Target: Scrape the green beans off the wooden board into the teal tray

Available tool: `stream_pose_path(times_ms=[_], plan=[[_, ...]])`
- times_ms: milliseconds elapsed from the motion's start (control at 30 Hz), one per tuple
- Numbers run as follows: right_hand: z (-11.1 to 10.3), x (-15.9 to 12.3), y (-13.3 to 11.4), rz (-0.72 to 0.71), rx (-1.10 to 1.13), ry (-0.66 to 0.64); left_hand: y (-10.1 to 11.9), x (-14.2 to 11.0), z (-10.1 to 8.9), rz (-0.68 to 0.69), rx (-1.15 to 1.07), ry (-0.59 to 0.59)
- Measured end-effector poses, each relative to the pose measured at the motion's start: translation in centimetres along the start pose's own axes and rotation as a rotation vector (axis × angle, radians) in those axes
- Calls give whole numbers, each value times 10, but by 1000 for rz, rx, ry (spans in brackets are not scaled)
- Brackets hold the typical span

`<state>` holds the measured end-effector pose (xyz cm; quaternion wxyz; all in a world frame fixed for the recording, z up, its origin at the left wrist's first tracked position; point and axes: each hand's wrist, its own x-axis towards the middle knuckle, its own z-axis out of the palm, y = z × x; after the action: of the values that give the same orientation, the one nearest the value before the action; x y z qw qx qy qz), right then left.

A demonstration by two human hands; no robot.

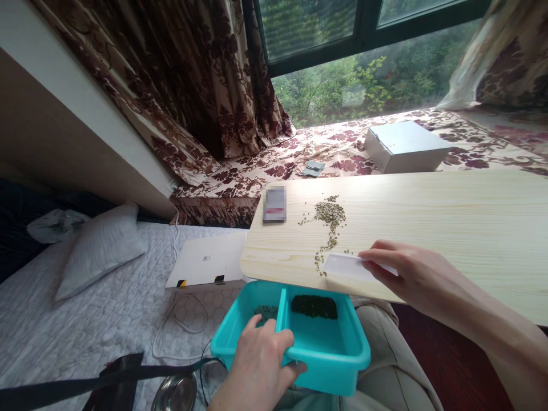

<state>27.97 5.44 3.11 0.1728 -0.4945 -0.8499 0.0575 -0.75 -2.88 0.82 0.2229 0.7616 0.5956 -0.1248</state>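
My right hand [406,265] pinches a thin white flat strip [342,264], its long edge down on the light wooden tabletop [449,211]. By the strip's far end trails a line of small greenish-brown beans or seeds [329,214], densest farther up the table. My left hand [261,354] grips the near rim of a turquoise two-compartment bin [359,351] just below the table edge, fingers over the divider end. Inside the right compartment lies a dark green heap [314,306] of small grains. Scattered bits [266,312] show in the left one, partly behind my fingers.
A small grey packet [274,204] lies on the table's left end. Beyond the table are a white box [406,142] and a folded grey cloth [314,168] on the window ledge. Another white box [208,260], a cable and a metal bowl [175,393] are on the bed.
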Motion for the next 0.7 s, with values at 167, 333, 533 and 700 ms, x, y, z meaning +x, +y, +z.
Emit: stream_pose_path(times_ms=[167,333,533,700], plan=[[3,-1,2,17,-1,-10,0,0,1,4,-2,-10],[3,-5,2,9,19,-16,0,2,4,4,15,-15],[10,-8,2,23,35,32,-6,10,14,1,13,-41],[19,-13,3,6,67,64,-21,18,32,89,20,33]])
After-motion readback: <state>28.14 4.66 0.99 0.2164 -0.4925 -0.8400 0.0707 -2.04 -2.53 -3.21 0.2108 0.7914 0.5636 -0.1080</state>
